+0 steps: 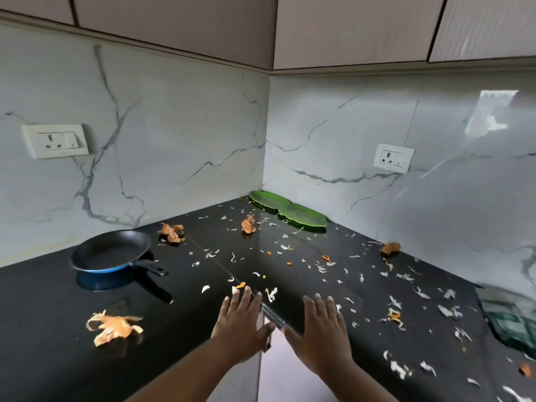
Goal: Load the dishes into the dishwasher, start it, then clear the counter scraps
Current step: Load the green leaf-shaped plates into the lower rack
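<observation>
A black corner counter is strewn with white and orange vegetable scraps. Bigger orange peel heaps lie at the front left, behind the pan, near the back corner and by the right wall. A black frying pan with a blue underside sits at the left, handle pointing right. A green leaf-shaped tray lies in the back corner. My left hand and my right hand hover flat, fingers spread, over the counter's inner front corner, holding nothing.
White marble walls meet behind the counter, with a socket plate on the left wall and another on the right wall. Upper cabinets hang overhead. A cabinet door edge shows below my hands. A dark greenish object sits at the far right.
</observation>
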The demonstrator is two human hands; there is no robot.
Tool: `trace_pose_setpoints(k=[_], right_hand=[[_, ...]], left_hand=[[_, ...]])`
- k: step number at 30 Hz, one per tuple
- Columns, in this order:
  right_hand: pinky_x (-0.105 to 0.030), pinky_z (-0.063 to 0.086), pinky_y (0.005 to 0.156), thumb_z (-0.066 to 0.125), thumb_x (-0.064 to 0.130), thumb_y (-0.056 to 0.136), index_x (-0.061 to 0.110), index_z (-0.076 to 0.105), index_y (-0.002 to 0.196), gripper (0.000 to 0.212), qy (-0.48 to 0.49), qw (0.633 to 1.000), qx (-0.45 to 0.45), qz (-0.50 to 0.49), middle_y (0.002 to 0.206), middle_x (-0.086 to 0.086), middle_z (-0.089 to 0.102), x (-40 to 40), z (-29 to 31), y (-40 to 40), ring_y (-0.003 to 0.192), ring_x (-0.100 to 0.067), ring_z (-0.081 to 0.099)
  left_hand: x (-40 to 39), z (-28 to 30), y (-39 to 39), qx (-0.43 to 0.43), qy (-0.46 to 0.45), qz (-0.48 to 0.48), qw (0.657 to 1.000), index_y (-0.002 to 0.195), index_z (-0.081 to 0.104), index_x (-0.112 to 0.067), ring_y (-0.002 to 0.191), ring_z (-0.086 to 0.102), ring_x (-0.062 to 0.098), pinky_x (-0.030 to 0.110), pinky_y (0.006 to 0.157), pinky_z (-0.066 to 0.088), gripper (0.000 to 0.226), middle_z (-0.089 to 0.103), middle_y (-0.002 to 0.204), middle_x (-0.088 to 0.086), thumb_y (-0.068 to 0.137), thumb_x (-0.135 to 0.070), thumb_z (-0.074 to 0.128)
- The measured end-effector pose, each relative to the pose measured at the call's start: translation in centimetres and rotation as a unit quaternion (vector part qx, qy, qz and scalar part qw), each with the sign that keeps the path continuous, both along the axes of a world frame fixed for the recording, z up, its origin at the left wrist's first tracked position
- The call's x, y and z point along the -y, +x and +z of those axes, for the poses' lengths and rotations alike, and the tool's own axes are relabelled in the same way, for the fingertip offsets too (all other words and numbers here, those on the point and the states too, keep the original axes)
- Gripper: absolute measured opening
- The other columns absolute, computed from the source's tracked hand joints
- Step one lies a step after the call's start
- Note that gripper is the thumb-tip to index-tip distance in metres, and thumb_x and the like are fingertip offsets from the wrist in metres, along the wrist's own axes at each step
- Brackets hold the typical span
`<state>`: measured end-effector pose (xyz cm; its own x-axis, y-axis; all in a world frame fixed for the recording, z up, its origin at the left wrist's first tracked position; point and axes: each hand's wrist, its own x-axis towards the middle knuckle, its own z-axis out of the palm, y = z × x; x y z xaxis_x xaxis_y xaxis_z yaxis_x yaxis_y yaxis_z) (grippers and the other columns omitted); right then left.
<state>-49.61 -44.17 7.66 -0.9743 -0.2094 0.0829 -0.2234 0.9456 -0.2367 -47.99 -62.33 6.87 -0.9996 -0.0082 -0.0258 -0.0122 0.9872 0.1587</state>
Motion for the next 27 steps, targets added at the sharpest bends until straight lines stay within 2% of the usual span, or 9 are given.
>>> trace_pose_setpoints(k=[3, 9, 15, 19, 23, 27], right_hand=[[-0.042, 0.002, 0.12, 0.035, 0.068, 0.089, 0.019, 0.006, 0.153, 0.085, -0.003, 1.0, -0.001, -0.013, 0.162, -0.006, 0.003, -0.9, 0.9, -4.4, 0.148, -0.027, -0.007], [-0.04, 0.005, 0.119, 0.037, 0.069, 0.087, 0.02, 0.011, 0.152, 0.085, -0.012, 0.999, -0.02, -0.028, 0.161, -0.004, 0.006, -0.6, 1.8, -11.6, 0.148, -0.027, -0.006], [-0.04, -0.001, 0.119, 0.034, 0.07, 0.088, 0.022, 0.003, 0.154, 0.087, 0.013, 0.997, -0.013, -0.07, 0.161, -0.004, -0.011, 0.7, 3.1, -18.8, 0.147, -0.026, -0.017], [-0.039, 0.002, 0.119, 0.033, 0.069, 0.089, 0.024, 0.003, 0.154, 0.085, 0.004, 0.993, 0.004, -0.116, 0.162, -0.003, -0.008, 2.4, 3.4, -23.3, 0.147, -0.026, -0.016], [-0.038, 0.014, 0.118, 0.041, 0.064, 0.089, 0.027, 0.015, 0.15, 0.076, -0.052, 0.985, 0.03, -0.159, 0.16, 0.001, 0.011, 4.1, 3.4, -26.8, 0.148, -0.024, 0.001], [-0.034, 0.029, 0.11, 0.052, 0.057, 0.085, 0.031, 0.029, 0.142, 0.066, -0.106, 0.971, 0.087, -0.197, 0.146, 0.003, 0.036, 4.5, 3.2, -30.9, 0.136, -0.019, 0.032]], left_hand=[[-0.3, 0.4, -4.1, -0.002, 0.034, 0.013, 0.999, 0.154, 0.001, -0.023, 0.148, -0.012, 0.024, 0.04, 0.12, -0.006, 0.076, -0.008, 0.162, 0.004, 0.095, -0.062, 0.028], [1.9, 1.6, -13.2, -0.016, 0.044, 0.022, 0.999, 0.154, 0.002, -0.022, 0.148, -0.011, 0.026, 0.041, 0.119, -0.005, 0.077, -0.007, 0.161, 0.006, 0.094, -0.062, 0.03], [4.8, 3.7, -23.1, -0.037, 0.077, 0.0, 0.996, 0.154, 0.002, -0.023, 0.148, -0.01, 0.025, 0.041, 0.119, -0.006, 0.079, -0.007, 0.162, 0.005, 0.093, -0.064, 0.03], [6.9, 4.9, -28.9, -0.03, 0.117, -0.003, 0.993, 0.154, 0.003, -0.02, 0.148, -0.007, 0.024, 0.041, 0.119, -0.004, 0.081, -0.004, 0.162, 0.005, 0.093, -0.064, 0.033], [9.0, 5.2, -34.3, -0.019, 0.164, 0.016, 0.986, 0.154, 0.008, -0.019, 0.148, 0.001, 0.026, 0.041, 0.119, 0.007, 0.081, 0.007, 0.161, 0.005, 0.092, -0.061, 0.038], [10.0, 4.7, -39.1, -0.009, 0.191, 0.046, 0.98, 0.152, 0.018, -0.02, 0.147, 0.011, 0.027, 0.042, 0.117, 0.018, 0.074, 0.017, 0.159, 0.004, 0.092, -0.056, 0.044]])
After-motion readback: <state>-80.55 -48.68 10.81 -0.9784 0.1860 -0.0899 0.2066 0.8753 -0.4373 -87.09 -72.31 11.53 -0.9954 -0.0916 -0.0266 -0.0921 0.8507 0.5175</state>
